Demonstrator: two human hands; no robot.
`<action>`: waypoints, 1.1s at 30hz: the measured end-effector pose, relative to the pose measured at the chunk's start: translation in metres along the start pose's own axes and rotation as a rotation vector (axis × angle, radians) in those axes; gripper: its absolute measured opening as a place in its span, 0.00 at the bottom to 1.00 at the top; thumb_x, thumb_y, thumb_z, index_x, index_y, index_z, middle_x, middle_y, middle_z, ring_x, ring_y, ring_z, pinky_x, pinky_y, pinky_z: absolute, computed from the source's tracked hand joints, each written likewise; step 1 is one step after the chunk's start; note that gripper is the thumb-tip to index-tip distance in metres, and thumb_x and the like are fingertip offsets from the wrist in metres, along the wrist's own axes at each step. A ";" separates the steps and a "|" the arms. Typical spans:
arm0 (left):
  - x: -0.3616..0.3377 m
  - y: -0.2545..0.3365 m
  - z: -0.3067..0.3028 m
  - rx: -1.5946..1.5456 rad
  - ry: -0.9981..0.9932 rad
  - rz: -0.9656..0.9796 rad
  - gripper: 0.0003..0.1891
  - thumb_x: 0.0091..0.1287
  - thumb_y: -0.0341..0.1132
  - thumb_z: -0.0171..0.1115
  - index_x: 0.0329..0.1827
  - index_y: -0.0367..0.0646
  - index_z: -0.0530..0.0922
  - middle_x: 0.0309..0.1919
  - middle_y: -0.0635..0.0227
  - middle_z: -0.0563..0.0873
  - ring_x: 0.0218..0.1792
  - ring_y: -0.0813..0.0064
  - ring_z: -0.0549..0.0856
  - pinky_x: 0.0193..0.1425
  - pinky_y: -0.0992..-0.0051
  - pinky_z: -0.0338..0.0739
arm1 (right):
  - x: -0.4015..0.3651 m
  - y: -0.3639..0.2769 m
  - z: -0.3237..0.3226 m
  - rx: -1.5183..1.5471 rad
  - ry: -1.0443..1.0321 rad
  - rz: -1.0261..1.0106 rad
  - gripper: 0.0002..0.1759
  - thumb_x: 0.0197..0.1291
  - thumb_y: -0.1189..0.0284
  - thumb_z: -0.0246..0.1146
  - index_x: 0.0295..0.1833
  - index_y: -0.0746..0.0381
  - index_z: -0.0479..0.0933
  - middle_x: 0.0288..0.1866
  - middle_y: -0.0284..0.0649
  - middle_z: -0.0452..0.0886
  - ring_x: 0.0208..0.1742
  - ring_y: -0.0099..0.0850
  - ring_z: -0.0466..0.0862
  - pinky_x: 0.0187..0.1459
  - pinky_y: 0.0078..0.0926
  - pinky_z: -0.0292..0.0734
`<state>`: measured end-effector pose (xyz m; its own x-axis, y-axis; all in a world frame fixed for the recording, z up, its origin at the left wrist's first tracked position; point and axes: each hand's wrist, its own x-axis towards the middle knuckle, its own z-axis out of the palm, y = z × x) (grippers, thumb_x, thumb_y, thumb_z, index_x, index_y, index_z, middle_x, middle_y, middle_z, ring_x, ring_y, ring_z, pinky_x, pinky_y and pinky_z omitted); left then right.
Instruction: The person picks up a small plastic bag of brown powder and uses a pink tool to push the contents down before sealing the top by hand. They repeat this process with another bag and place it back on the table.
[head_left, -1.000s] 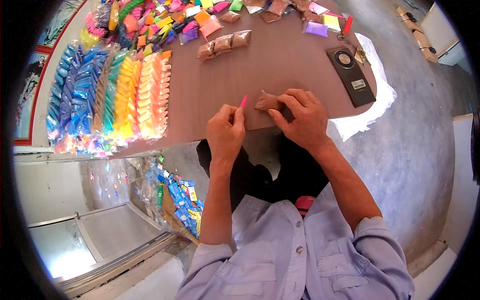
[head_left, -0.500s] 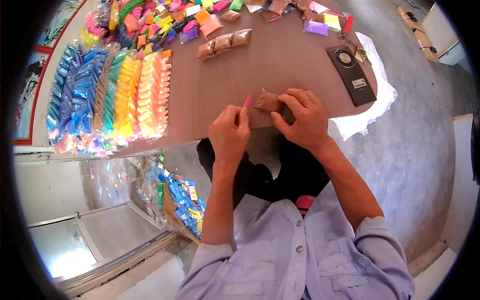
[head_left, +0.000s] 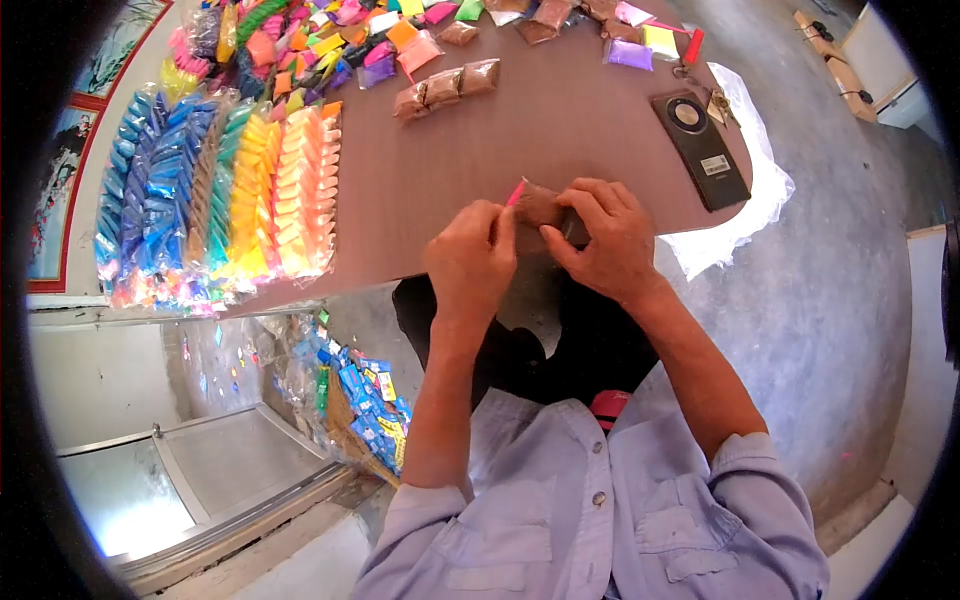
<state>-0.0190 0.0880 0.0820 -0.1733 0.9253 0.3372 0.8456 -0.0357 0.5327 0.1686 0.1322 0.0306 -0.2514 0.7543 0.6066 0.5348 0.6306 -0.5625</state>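
Note:
My left hand (head_left: pixel 472 255) is closed in a pinch on a slim pink stick (head_left: pixel 516 192), whose tip sticks up past the fingers. That stick lies right at the left edge of a small clear packet with brown filling (head_left: pixel 540 206). My right hand (head_left: pixel 605 240) grips the packet's right end between thumb and fingers, close over the table's front edge. Beyond my hands, a row of three joined brown packets (head_left: pixel 445 88) lies on the brown table (head_left: pixel 420 160).
Rows of bagged blue, green, yellow and orange packets (head_left: pixel 215 190) fill the table's left side. Loose colourful packets (head_left: pixel 340 40) spread along the back. A black phone (head_left: pixel 700 150) and keys (head_left: pixel 722 105) lie at the right, near white plastic (head_left: pixel 740 200). Blue packs (head_left: pixel 375 410) are heaped below left.
My left hand has moved right and slightly up, bringing the pink stick to the packet's left edge. The right hand keeps its grip on the packet, almost unmoved.

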 end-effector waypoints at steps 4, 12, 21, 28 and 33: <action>0.001 0.017 0.013 0.010 -0.033 0.148 0.10 0.75 0.36 0.72 0.38 0.39 0.86 0.32 0.54 0.90 0.33 0.50 0.91 0.37 0.59 0.82 | 0.001 0.003 0.003 0.009 0.003 -0.014 0.21 0.54 0.64 0.80 0.51 0.59 0.85 0.54 0.43 0.87 0.53 0.46 0.87 0.55 0.44 0.83; 0.030 0.004 -0.002 0.162 -0.105 0.085 0.11 0.75 0.39 0.72 0.37 0.41 0.87 0.33 0.54 0.91 0.35 0.48 0.91 0.38 0.56 0.83 | 0.002 0.000 0.000 0.018 0.030 -0.021 0.19 0.54 0.65 0.80 0.50 0.59 0.84 0.53 0.42 0.87 0.51 0.46 0.87 0.54 0.44 0.83; 0.034 0.007 0.012 0.155 -0.134 0.223 0.11 0.75 0.39 0.70 0.36 0.42 0.86 0.31 0.53 0.91 0.35 0.46 0.91 0.38 0.52 0.83 | 0.001 0.001 -0.003 0.007 0.017 -0.028 0.18 0.56 0.64 0.79 0.50 0.58 0.85 0.52 0.41 0.87 0.50 0.44 0.86 0.53 0.43 0.82; 0.038 0.021 0.003 0.224 -0.182 0.169 0.13 0.75 0.42 0.70 0.36 0.42 0.87 0.31 0.53 0.91 0.35 0.45 0.91 0.39 0.51 0.83 | 0.000 0.001 0.000 0.010 0.022 -0.033 0.18 0.57 0.64 0.79 0.50 0.58 0.85 0.52 0.40 0.86 0.50 0.43 0.86 0.54 0.43 0.82; 0.037 0.012 0.017 0.138 -0.148 0.256 0.13 0.75 0.42 0.70 0.37 0.42 0.88 0.31 0.53 0.90 0.35 0.45 0.91 0.39 0.51 0.83 | 0.001 0.002 -0.001 0.018 0.032 -0.049 0.18 0.57 0.64 0.78 0.50 0.58 0.85 0.51 0.40 0.86 0.49 0.42 0.86 0.53 0.42 0.82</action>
<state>-0.0071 0.1280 0.0874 0.1201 0.9381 0.3249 0.9143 -0.2321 0.3320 0.1704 0.1342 0.0304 -0.2502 0.7166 0.6511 0.5083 0.6696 -0.5416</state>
